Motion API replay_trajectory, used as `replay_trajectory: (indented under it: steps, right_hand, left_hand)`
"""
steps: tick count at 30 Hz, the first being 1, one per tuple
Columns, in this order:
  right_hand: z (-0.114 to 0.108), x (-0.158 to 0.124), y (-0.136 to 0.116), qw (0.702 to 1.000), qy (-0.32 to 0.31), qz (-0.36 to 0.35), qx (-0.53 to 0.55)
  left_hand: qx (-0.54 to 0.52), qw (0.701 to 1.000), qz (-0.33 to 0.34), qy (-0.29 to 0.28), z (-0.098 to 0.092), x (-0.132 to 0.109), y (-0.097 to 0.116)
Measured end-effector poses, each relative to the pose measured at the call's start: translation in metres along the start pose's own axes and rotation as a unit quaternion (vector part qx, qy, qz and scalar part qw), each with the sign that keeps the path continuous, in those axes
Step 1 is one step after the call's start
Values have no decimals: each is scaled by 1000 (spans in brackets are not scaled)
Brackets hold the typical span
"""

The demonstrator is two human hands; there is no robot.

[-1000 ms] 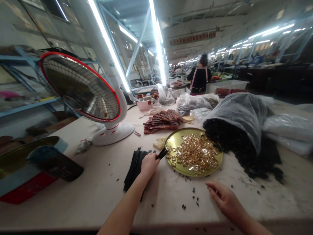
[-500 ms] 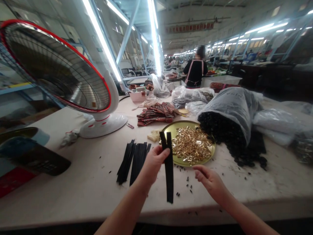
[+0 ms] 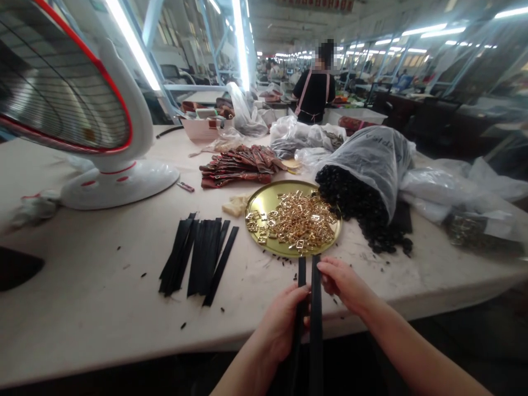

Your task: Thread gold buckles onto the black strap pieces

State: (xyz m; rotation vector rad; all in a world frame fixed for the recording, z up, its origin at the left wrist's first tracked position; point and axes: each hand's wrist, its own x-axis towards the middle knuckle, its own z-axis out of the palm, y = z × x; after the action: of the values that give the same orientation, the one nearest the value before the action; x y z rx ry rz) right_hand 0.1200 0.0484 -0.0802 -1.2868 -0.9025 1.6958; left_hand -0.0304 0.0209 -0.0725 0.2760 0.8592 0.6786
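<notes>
Brought over the table edge [image 3: 165, 346] since the earlier frame, near the gold tray [image 3: 266, 197], two black strips [image 3: 315, 308] are now shared between both hands, one clamped by fingers of the left hand [image 3: 280, 316], the other pinched near its top by the right hand [image 3: 342, 280].
</notes>
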Motion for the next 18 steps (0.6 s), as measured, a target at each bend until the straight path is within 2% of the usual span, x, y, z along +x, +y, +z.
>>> replay_trajectory:
  steps: [6,12,15,18]
  right_hand:
    - [4,4,3,999,36,-14,5]
    - [-9,2,-13,986,130,-82,60]
    - [-18,-16,-16,982,146,-94,79]
    - [-21,-45,-7,987,120,-84,63]
  left_hand:
    - [0,1000,-29,0,-3,-1,-8]
    - [-130,989,-47,-53,-14,-10,-1]
    - [-212,976,-8,-50,-22,-17,7]
    - [-246,967,54,-29,-24,-20,10]
